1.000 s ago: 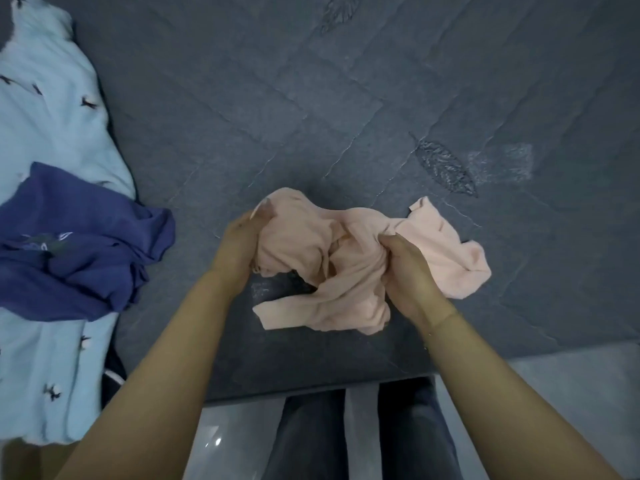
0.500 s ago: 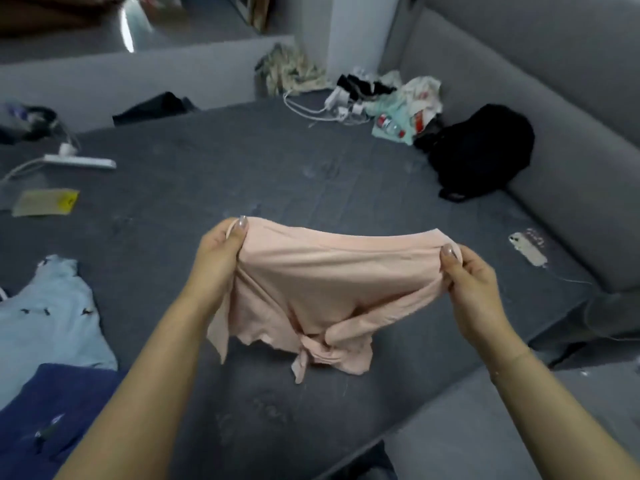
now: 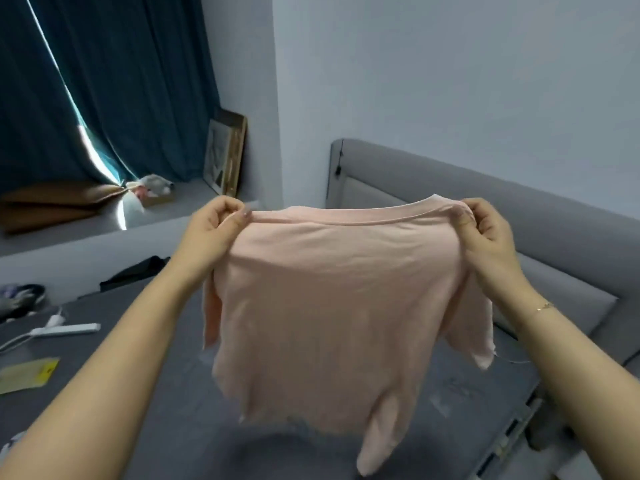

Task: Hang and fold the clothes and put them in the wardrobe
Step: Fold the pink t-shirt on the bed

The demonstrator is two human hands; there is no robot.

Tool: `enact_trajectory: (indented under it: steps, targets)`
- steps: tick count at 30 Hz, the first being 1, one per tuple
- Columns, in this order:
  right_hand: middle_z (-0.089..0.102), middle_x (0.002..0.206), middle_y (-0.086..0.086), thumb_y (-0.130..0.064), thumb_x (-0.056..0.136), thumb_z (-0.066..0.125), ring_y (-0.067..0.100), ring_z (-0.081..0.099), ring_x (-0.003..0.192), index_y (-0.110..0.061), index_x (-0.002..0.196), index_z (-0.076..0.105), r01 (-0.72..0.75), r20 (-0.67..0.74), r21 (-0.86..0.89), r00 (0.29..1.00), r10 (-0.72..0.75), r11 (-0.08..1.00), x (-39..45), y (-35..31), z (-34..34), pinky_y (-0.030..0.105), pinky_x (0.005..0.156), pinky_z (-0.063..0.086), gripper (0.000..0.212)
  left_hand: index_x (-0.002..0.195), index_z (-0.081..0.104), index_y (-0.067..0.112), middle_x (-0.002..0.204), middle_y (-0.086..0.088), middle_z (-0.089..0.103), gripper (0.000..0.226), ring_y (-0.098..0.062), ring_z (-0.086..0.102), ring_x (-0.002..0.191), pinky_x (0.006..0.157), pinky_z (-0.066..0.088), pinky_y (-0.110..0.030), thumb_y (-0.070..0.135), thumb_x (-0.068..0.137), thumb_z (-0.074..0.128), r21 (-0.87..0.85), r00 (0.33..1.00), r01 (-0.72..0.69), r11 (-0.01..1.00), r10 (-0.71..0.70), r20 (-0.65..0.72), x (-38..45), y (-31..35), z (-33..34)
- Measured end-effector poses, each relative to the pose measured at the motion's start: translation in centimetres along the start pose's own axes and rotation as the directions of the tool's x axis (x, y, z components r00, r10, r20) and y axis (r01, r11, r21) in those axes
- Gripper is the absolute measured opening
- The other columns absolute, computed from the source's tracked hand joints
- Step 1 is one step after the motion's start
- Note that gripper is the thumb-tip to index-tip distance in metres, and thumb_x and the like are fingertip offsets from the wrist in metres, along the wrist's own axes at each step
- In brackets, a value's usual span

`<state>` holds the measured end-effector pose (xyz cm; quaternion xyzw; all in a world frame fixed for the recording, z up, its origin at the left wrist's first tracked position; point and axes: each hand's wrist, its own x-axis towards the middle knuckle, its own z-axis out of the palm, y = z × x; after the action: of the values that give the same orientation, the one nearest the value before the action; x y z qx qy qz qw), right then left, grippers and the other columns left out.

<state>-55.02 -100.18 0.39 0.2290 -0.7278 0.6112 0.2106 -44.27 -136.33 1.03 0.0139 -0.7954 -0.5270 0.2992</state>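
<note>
Two hands — left (image 3: 211,226), right (image 3: 486,225) — each pinch one pink shirt (image 3: 329,306) at its shoulders

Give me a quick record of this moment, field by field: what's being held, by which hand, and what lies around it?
item held: pink T-shirt, hanging open in the air above the bed
left hand: fingers pinch the shirt's top edge at one shoulder
right hand: fingers pinch the other shoulder
shirt state: spread wide, not folded, lower hem loose
surface below: grey bed
on the bed: white power strip, yellow card, dark garment
background: teal curtain, grey headboard
wardrobe: not in view
</note>
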Motion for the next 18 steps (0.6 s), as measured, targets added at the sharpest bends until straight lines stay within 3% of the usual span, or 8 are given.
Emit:
enact_trajectory:
  steps: [6,9,13,16,18]
  targets:
    - [0.063,0.079,-0.017,-0.028,0.098,0.057,0.000,0.053,0.075,-0.021,0.091,0.065,0.075,-0.041,-0.025,0.996,-0.076,0.997,2.5,-2.5,-3.4,0.014,0.067,0.042,0.013,0.082,0.059,0.032,0.077,0.022,0.064,0.011,0.005,0.055,0.072,0.066,0.039,-0.009,0.040,0.090,0.062,0.325,0.953,-0.267,0.907,0.298,-0.050,2.1,5.0,-0.3]
    - [0.059,0.075,-0.016,-0.032,0.098,0.058,0.001,0.050,0.073,-0.022,0.087,0.063,0.103,-0.074,-0.028,0.992,-0.105,0.994,2.8,-3.4,-4.7,0.015,0.065,0.040,0.016,0.088,0.056,0.034,0.075,0.022,0.063,0.014,-0.003,0.056,0.072,0.066,0.041,-0.019,0.047,0.090,0.060,0.509,0.916,-0.348,0.787,0.401,0.005,2.4,6.7,-0.6]
    - [0.056,0.071,-0.021,-0.039,0.097,0.057,-0.004,0.048,0.068,-0.024,0.082,0.062,0.108,-0.085,-0.087,0.990,-0.115,0.990,3.2,-3.5,-6.6,0.011,0.062,0.038,0.022,0.080,0.066,0.027,0.069,0.011,0.065,0.028,-0.013,0.059,0.071,0.062,0.045,-0.035,0.055,0.083,0.064,0.617,0.945,-0.325,0.717,0.276,0.176,2.5,8.0,0.0]
    - [0.062,0.075,-0.021,-0.029,0.098,0.056,-0.004,0.053,0.073,-0.023,0.086,0.066,0.053,-0.046,-0.167,0.997,-0.062,0.985,3.4,-1.3,-8.3,0.013,0.066,0.041,0.016,0.076,0.073,0.020,0.068,-0.005,0.068,0.031,-0.021,0.062,0.070,0.069,0.049,-0.042,0.048,0.086,0.064,0.513,0.940,-0.299,0.805,0.158,0.301,1.8,8.1,2.0]
    - [0.064,0.076,-0.018,-0.023,0.097,0.058,-0.007,0.054,0.071,-0.024,0.084,0.067,-0.012,-0.077,-0.176,0.997,-0.001,0.984,3.4,1.1,-9.4,0.013,0.066,0.042,0.015,0.079,0.072,0.018,0.073,-0.022,0.065,0.030,-0.024,0.054,0.064,0.063,0.045,-0.040,0.044,0.090,0.062,0.373,0.934,-0.247,0.894,0.117,0.337,1.1,8.0,4.1]
